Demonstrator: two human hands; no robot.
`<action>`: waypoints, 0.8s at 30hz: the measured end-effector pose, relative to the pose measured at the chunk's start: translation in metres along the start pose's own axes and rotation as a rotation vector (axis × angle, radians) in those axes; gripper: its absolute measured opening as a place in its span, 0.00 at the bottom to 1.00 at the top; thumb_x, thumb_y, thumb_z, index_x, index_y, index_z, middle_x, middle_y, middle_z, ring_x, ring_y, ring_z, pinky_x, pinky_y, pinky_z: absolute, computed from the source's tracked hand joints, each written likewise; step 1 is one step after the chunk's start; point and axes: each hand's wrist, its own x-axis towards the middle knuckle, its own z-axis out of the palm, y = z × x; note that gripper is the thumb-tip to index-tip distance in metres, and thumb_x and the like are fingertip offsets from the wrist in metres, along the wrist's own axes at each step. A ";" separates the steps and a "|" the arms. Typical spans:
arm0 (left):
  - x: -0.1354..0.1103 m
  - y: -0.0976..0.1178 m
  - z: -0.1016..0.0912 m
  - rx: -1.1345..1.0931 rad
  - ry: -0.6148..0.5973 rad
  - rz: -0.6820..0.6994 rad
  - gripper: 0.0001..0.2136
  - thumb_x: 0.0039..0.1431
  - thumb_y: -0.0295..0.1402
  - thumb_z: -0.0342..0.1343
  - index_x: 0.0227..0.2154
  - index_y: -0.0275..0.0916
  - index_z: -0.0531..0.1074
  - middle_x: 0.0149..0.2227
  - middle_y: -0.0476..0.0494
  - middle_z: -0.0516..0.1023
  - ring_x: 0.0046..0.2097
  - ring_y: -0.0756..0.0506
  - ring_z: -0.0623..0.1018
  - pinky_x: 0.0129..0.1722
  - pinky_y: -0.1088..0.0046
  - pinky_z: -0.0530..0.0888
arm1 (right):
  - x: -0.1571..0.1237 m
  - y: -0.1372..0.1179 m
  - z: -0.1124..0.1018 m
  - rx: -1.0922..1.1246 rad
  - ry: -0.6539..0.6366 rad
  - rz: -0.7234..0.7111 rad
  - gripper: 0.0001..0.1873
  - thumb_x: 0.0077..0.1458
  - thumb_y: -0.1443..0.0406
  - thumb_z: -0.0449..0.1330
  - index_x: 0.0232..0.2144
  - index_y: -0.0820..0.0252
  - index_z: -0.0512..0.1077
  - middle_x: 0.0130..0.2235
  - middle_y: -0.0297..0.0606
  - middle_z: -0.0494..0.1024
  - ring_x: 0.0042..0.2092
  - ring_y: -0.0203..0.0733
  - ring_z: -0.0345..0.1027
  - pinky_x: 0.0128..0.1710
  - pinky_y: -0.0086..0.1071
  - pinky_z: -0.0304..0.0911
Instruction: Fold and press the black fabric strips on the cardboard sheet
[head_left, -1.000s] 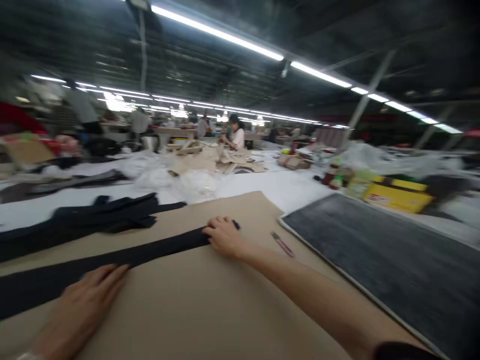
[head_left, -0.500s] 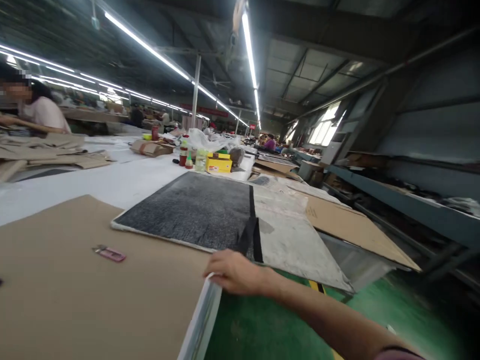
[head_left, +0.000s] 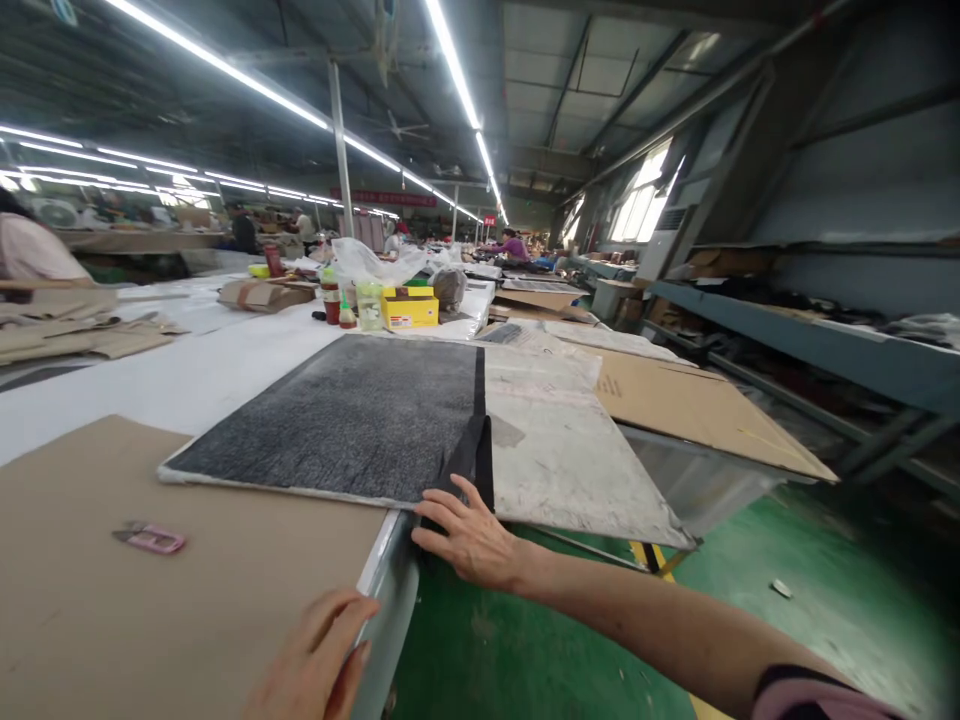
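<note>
My right hand is at the table's far corner, fingers spread, beside the near edge of a dark grey textured sheet. A black strip runs down that sheet's right side, just above my fingertips. At the bottom, my left hand is by the table's right edge, thumb and fingers apart with nothing seen between them. Brown paper covers the near tabletop. On it lies a pair of pink-handled thread snips, to the left of both hands.
A pale worn board and a cardboard sheet lie to the right, above green floor. A yellow box and bottles stand behind the dark sheet. At far left, a person is beside brown cut pieces.
My left hand has come into view at the bottom. My right hand's fingers have spread from a curl over the table's corner. The view has shifted, so most things appear further left.
</note>
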 end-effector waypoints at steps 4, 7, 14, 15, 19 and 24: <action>0.022 0.003 0.002 0.102 0.057 -0.050 0.15 0.62 0.34 0.45 0.49 0.46 0.69 0.50 0.44 0.74 0.49 0.46 0.76 0.47 0.70 0.76 | 0.008 0.009 0.017 0.018 0.157 -0.075 0.09 0.64 0.68 0.49 0.39 0.57 0.69 0.46 0.38 0.73 0.52 0.42 0.60 0.57 0.48 0.46; 0.047 0.002 0.011 0.085 0.013 -0.086 0.17 0.62 0.31 0.42 0.52 0.43 0.67 0.52 0.42 0.71 0.52 0.44 0.73 0.51 0.63 0.74 | 0.006 0.010 0.004 0.112 0.256 -0.056 0.07 0.62 0.68 0.50 0.37 0.59 0.69 0.40 0.37 0.74 0.44 0.40 0.63 0.48 0.42 0.54; 0.081 0.006 0.035 0.032 -0.031 -0.045 0.22 0.58 0.22 0.43 0.55 0.38 0.65 0.53 0.39 0.69 0.53 0.41 0.69 0.54 0.57 0.70 | -0.026 0.012 -0.041 0.489 0.556 0.376 0.13 0.55 0.74 0.51 0.37 0.57 0.71 0.39 0.39 0.72 0.41 0.39 0.65 0.42 0.35 0.60; 0.083 0.007 0.037 0.031 -0.031 -0.042 0.21 0.59 0.23 0.42 0.54 0.38 0.66 0.52 0.39 0.70 0.52 0.41 0.69 0.54 0.56 0.70 | -0.028 0.014 -0.044 0.530 0.570 0.430 0.12 0.56 0.74 0.51 0.36 0.57 0.72 0.39 0.39 0.72 0.42 0.39 0.66 0.42 0.34 0.61; 0.085 0.018 0.043 0.013 -0.046 -0.016 0.20 0.60 0.23 0.42 0.54 0.40 0.67 0.51 0.41 0.70 0.52 0.40 0.68 0.53 0.54 0.69 | -0.025 0.025 -0.056 0.639 0.638 0.503 0.09 0.55 0.72 0.54 0.33 0.57 0.73 0.36 0.36 0.74 0.39 0.39 0.68 0.41 0.31 0.62; 0.077 0.027 0.051 -0.024 -0.068 -0.018 0.20 0.60 0.23 0.42 0.53 0.40 0.68 0.51 0.41 0.70 0.52 0.40 0.68 0.53 0.54 0.70 | -0.018 0.054 -0.091 0.612 0.874 0.591 0.03 0.56 0.67 0.57 0.32 0.58 0.71 0.32 0.33 0.71 0.36 0.37 0.64 0.38 0.29 0.59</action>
